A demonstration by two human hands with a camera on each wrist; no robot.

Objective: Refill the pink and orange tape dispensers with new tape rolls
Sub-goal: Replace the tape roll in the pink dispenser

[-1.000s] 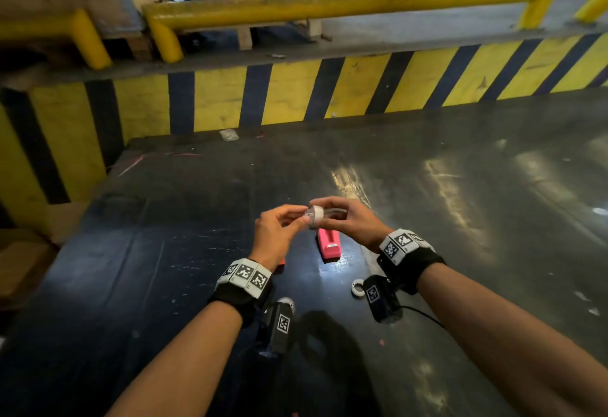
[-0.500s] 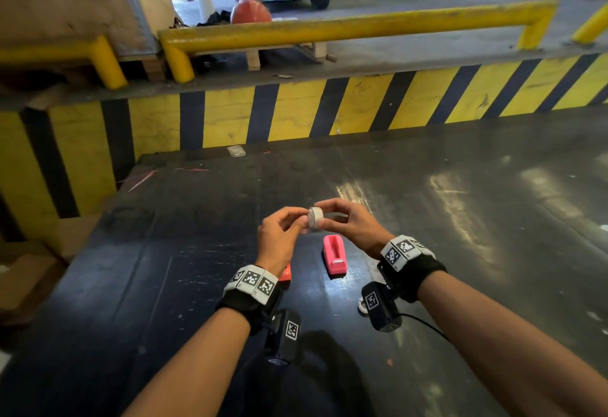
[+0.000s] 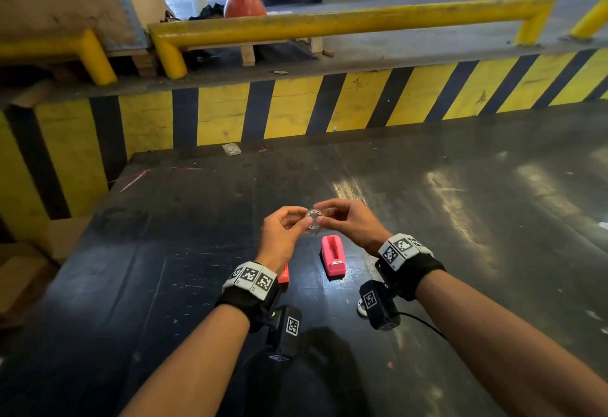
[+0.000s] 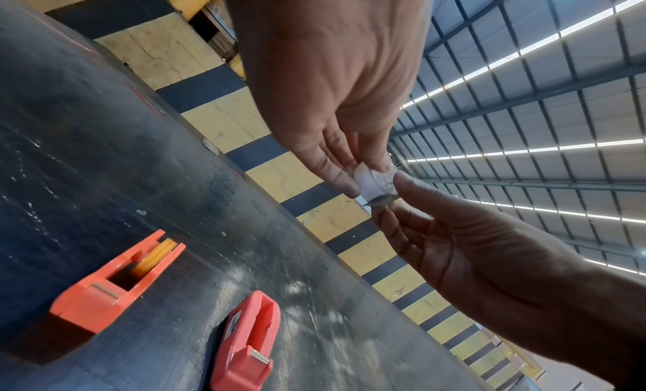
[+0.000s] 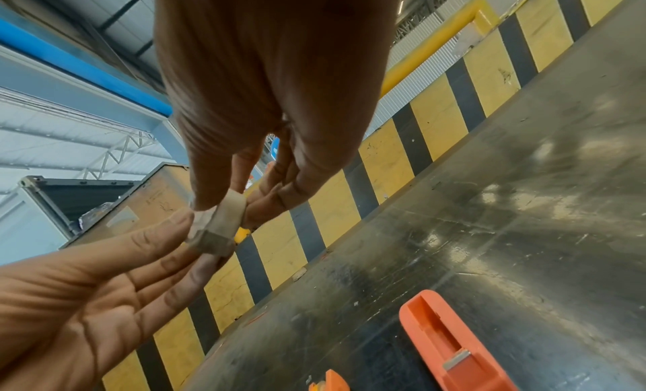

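Observation:
Both hands hold a small whitish tape roll (image 3: 313,219) in the air above the black table (image 3: 184,252). My left hand (image 3: 297,223) pinches its left side, and my right hand (image 3: 327,215) pinches its right side. The roll's flat face with a spoked core is turned toward me. It also shows between the fingertips as the roll (image 4: 375,183) and the roll (image 5: 223,223). The pink dispenser (image 3: 333,258) lies just below the hands, its slot empty. The orange dispenser (image 4: 115,281) lies to its left with a yellowish roll (image 4: 157,256) in it, and in the head view my left wrist mostly hides it.
A white ring (image 3: 361,307) lies on the table beside my right wrist camera. A yellow-and-black striped kerb (image 3: 296,110) bounds the table's far side, with a small scrap (image 3: 232,149) at its foot. The table's left edge (image 3: 108,192) drops off. Yellow rails (image 3: 345,21) stand beyond.
The roll has turned from edge-on to face-on between the fingers. The hands stay together above the pink dispenser, and the head view has tilted up.

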